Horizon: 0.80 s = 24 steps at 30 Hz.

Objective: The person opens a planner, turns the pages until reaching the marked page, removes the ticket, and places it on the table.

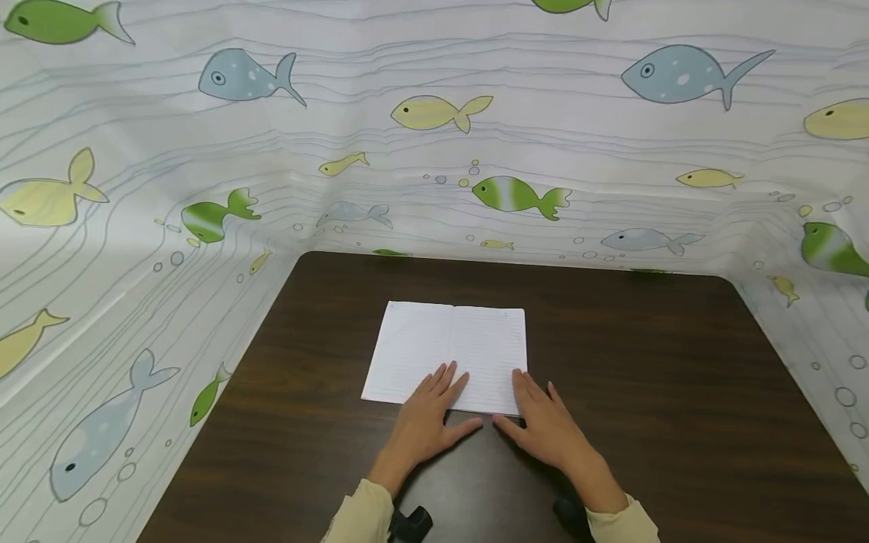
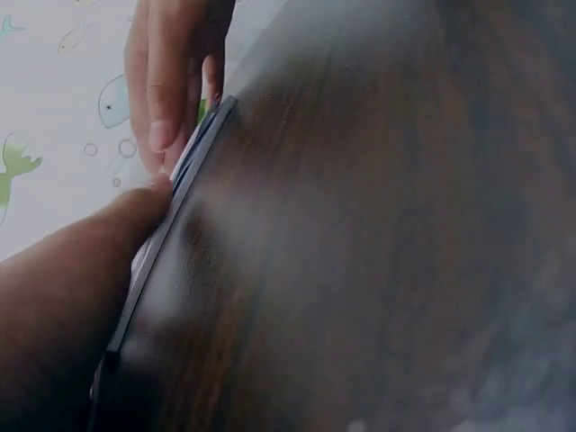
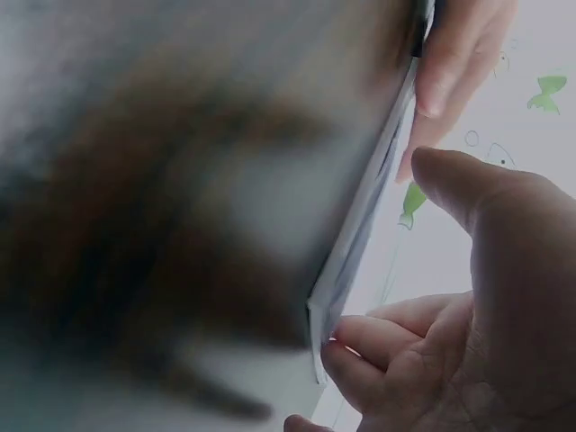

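Note:
An open notebook [image 1: 414,347] with lined pages and no visible writing on the lines lies flat on the dark table, its centre fold running away from the person. My left hand [image 1: 429,418] rests on the lower middle of the pages, fingers extended across the fold and thumb pointing right below the near edge. At the lower right corner, the straight fingers of my right hand [image 1: 546,426] touch the page, its thumb pointing toward the left one. In the right wrist view, the right hand's fingertips [image 3: 346,346] lie at the notebook's corner. The left wrist view shows the notebook's thin edge [image 2: 171,216] side-on.
Brown wood-grain table [image 1: 652,377] surrounds the notebook. White sheeting [image 1: 584,158] printed with fish rises along the back and both sides. Black straps with small devices [image 1: 410,524] sit at the wrists, below pale sleeves [image 1: 363,513].

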Tool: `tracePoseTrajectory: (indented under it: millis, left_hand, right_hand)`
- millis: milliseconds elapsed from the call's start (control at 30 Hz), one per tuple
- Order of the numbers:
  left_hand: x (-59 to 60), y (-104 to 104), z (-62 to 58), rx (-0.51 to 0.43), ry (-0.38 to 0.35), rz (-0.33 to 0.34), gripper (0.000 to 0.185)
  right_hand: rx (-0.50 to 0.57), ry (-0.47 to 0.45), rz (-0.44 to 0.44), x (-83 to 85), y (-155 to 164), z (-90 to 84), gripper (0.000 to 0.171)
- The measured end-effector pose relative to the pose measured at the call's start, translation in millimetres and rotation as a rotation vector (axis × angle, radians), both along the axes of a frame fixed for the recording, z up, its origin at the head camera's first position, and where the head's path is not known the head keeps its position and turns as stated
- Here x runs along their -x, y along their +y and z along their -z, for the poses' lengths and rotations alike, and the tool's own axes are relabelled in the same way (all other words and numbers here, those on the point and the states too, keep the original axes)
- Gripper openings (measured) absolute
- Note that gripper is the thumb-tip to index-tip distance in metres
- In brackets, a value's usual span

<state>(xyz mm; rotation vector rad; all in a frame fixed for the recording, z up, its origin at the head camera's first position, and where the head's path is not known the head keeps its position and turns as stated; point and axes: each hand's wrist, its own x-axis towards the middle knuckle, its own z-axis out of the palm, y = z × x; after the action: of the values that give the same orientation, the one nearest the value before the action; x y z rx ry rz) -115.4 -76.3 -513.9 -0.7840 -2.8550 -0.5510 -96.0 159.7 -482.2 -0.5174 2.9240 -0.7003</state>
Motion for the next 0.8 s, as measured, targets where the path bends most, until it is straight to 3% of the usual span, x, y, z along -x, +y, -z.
tracePoseTrajectory:
  millis: [333,600,800]
  left_hand:
    - [-1.5,1,3.1,0.036,0.014,-0.010,0.082]
    - [-2.4,2,4.9,0.003,0.003,-0.011,0.083]
    - [-0.7,1,5.6,-0.030,0.034,-0.003,0.086]
  right_hand:
    - [-0.014,0.189,0.038,6.7,-6,-1.6,0.075]
    - [-0.075,0.211,0.125,8.5,-13,1.7,0.072]
    - [-0.052,0.205,0.114,11.5,-14,7.0,0.064]
